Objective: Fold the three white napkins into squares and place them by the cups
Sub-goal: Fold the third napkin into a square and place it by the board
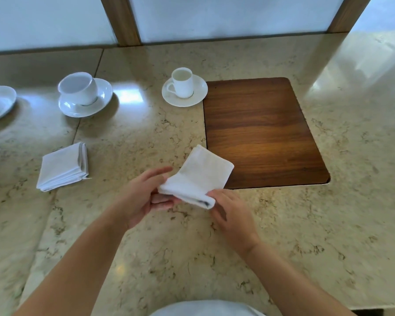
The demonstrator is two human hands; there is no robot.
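Both hands hold a folded white napkin [197,176], soft woven cloth in a rough square, lifted above the counter [146,258] at the near-left corner of the board [260,133]. Left hand [141,197]: palm turned up under the napkin's near edge, fingers extended beneath, thumb on top. Right hand [233,215]: fingers curled, pinching the near right corner. Counter is polished beige stone with dark veining. Board is dark wood grain, rounded corners, set flush. A second napkin [64,167], folded in layered square, lies flat to the left. Glossy white cup [183,82] on round saucer [184,91] touches the board's far-left corner. A wider cup [78,87] sits tilted on its saucer [87,99] further left.
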